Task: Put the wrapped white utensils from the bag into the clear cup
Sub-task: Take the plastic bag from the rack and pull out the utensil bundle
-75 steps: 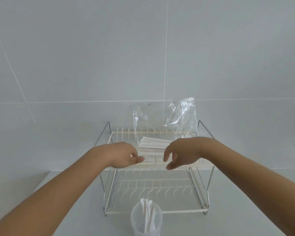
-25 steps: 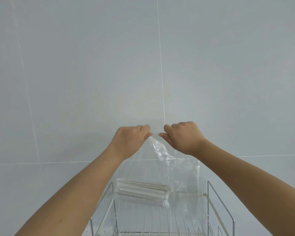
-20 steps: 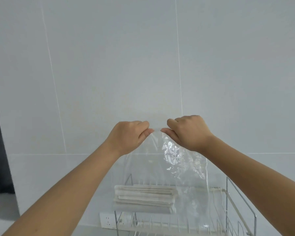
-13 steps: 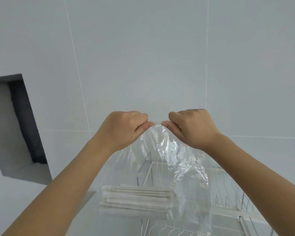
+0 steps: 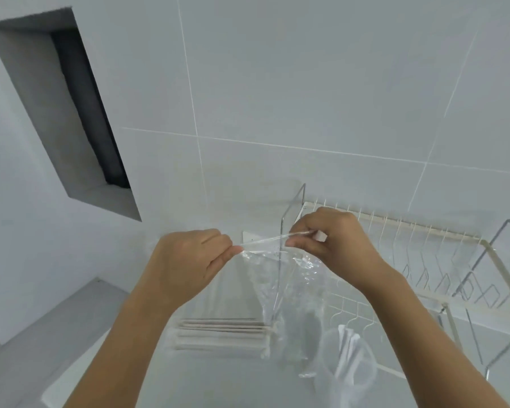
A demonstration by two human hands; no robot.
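both forearms run off the bottom edge. the dish rack [image 5: 424, 240] is cut by the right edge. the cup [image 5: 346, 375] is blurred, its base out of frame. the utensils [image 5: 221, 334] blur behind the bag [image 5: 277, 290], too soft to count.

The bag [image 5: 280, 290] hangs between the left hand [image 5: 189, 263] and the right hand [image 5: 333, 245], each holding a side of its top edge. The wrapped utensils [image 5: 221, 334] lie stacked in its bottom, left of the cup [image 5: 346, 375], which holds more utensils on the surface [image 5: 189, 384]. The dish rack [image 5: 442, 278] stands right, against the wall [image 5: 306, 83]
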